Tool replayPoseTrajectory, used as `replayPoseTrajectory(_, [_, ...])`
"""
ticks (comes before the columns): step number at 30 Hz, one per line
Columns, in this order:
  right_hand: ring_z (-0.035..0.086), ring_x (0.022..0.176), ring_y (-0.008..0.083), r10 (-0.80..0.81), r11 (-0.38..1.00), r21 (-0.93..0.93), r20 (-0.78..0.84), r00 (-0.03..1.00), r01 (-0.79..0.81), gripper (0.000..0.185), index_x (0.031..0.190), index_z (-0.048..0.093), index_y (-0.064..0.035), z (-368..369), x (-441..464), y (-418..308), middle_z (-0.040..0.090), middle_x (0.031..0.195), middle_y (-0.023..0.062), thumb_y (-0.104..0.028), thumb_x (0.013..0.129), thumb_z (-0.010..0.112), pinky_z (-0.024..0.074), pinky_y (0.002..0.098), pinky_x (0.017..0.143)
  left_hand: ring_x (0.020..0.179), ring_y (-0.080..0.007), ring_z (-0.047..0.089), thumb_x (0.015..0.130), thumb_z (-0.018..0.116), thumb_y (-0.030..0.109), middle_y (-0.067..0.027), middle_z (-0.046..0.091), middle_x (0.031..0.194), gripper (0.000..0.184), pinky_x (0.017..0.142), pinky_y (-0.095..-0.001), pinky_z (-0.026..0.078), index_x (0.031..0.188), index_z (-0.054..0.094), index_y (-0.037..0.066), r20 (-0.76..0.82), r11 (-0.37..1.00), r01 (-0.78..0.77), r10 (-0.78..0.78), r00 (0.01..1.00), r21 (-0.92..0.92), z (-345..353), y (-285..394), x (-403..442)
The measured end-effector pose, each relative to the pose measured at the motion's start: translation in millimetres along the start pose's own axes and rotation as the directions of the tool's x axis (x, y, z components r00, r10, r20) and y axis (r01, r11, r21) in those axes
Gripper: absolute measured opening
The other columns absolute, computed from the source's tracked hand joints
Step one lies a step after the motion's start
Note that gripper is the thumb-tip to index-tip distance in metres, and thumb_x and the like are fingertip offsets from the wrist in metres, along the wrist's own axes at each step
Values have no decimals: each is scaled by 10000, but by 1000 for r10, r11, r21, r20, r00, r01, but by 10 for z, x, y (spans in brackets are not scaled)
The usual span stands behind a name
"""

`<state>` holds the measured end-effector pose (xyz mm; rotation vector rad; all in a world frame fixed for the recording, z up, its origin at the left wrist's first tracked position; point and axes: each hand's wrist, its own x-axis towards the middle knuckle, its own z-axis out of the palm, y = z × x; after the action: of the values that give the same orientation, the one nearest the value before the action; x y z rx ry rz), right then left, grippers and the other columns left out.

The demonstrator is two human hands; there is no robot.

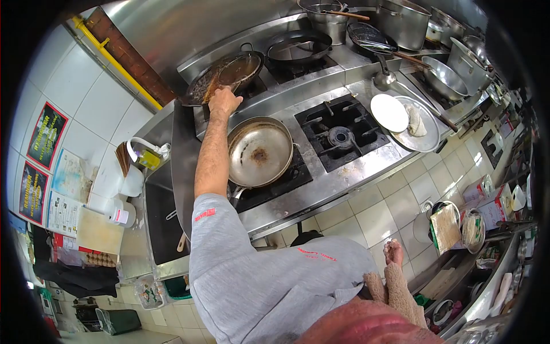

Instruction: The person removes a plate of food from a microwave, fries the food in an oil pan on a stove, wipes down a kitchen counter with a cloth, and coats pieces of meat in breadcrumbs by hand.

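"Nearest of all, what is that tan cloth (404, 295)?"

"Towel-like fabric beside the grey shirt (246, 275), perhaps kept close for wiping. Just past it shows the right hand (394, 252), away from the stove (346, 176). Its fingers look bent, but I cannot tell whether they hold anything."

"And the steel frying pan (260, 152)?"

"On the front-left burner (286, 182), handle turned toward the person, probably for an easy grab."

"Why a plate off to the right?"

"That white plate (389, 113) overlaps a round metal tray (427, 137) bearing a crumpled cloth (417, 123); beside the front-right burner (341, 136), both likely stay within reach."

"Where is the left hand (224, 101)?"

"Stretched past the frying pan, at the near edge of what looks like a round strainer (238, 70). Its fingers seem curled, yet any handle is hidden, so I cannot tell if they grip. The strainer lies over a dark wok (197, 92), perhaps to drain there."

"Beyond?"

"A black skillet (299, 49), on the rear row."
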<state>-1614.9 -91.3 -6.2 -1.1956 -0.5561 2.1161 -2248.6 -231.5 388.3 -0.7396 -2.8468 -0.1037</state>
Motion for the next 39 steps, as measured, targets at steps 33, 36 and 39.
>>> replayPoseTrajectory(33, [525,565,173,6,1000,21,-65,998,-5,8,776,477,-53,71,-43,-83,519,687,68,-47,773,473,418,242,425,984,-258,562,744,495,112,-142,586,1044,304,830,-377,445,1020,599,38,234,975,213,-194,953,-58,145,-117,643])
replayPoseTrajectory(36, [522,562,170,-1,1000,21,-43,999,2,18,760,475,-58,58,-28,-66,520,686,66,-43,771,472,417,239,426,1099,-256,487,755,495,119,-144,529,1145,341,889,-382,407,1082,571,58,232,980,200,-194,953,1,66,-99,587])
replayPoseTrajectory(39, [516,557,163,-12,1000,15,-45,999,13,30,749,473,-63,72,-41,-42,515,678,57,-42,771,470,414,236,423,1074,-257,502,759,487,104,-140,528,1150,347,869,-376,420,1095,565,63,245,985,170,-174,954,38,81,-152,643])
